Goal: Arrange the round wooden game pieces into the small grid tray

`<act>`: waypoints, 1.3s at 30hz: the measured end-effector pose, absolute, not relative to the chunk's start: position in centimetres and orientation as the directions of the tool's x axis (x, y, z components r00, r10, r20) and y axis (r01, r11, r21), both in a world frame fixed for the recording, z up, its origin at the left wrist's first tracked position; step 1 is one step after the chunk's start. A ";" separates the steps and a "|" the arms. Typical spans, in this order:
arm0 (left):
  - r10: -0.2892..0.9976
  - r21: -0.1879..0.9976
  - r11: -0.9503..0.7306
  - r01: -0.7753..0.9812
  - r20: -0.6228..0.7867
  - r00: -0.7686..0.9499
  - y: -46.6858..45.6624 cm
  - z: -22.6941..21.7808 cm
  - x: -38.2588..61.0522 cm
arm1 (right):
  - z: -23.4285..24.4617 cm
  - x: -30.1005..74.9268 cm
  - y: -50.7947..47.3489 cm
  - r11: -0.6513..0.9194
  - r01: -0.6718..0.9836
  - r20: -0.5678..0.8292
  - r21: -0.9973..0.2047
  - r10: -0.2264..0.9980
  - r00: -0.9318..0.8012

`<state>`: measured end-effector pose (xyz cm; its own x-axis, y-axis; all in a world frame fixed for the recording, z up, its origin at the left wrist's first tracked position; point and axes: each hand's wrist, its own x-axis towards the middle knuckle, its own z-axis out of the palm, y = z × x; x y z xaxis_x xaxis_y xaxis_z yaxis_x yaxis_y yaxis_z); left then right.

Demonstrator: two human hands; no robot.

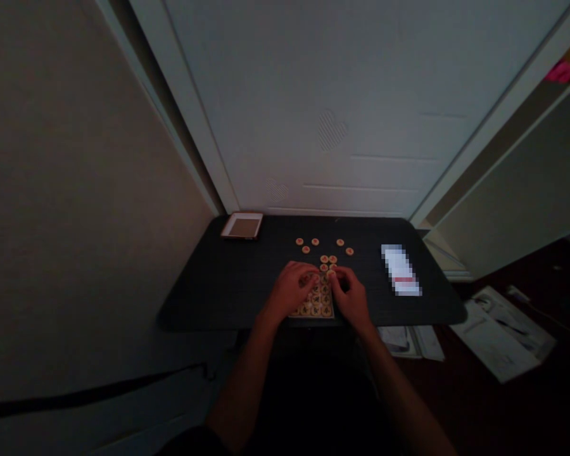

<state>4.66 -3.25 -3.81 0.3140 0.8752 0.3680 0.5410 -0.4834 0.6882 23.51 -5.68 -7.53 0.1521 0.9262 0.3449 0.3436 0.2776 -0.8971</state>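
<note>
A shallow box (333, 309) stands at the table's front edge, with several round xiangqi pieces (316, 299) in rows inside it. My left hand (294, 288) curls over the box's left and far part, thumb and fingers close together at its far edge; whatever they grip is hidden. At the far right corner of the box, my right hand (352, 294) pinches a xiangqi piece (331, 273) between thumb and fingers. Just beyond the fingertips lie several loose xiangqi pieces (329, 259) in a close group. Farther back, more loose pieces (315, 242) are scattered.
The dark table (209, 285) stands against a white panel door (313, 164). A box lid or tray (244, 227) lies at its far left corner. On the right is a bright, pixelated rectangle (401, 270). Papers and flat boxes (503, 332) lie on the floor.
</note>
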 end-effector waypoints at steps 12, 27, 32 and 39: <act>0.852 0.532 -0.520 0.668 0.378 0.362 -3.0 -5.2 5.0 | -8.3 23.8 -5.1 0.343 0.557 0.452 -0.756 0.890 0.065; 0.863 0.539 -0.504 0.675 0.340 0.373 -2.8 -5.2 4.7 | -8.5 23.6 -4.9 0.363 0.575 0.461 -0.733 0.887 0.029; 0.868 0.541 -0.497 0.679 0.331 0.372 -2.8 -5.0 3.7 | -8.7 23.5 -4.9 0.346 0.596 0.446 -0.725 0.895 0.022; 0.873 0.537 -0.487 0.689 0.329 0.360 -2.6 -5.1 3.0 | -8.8 23.6 -4.9 0.343 0.601 0.446 -0.722 0.895 0.026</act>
<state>2.96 -2.59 -5.10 0.3604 0.8728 0.3293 0.6888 -0.4870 0.5370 23.64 -4.86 -8.81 0.0257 0.8946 0.4461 0.6014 0.3427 -0.7218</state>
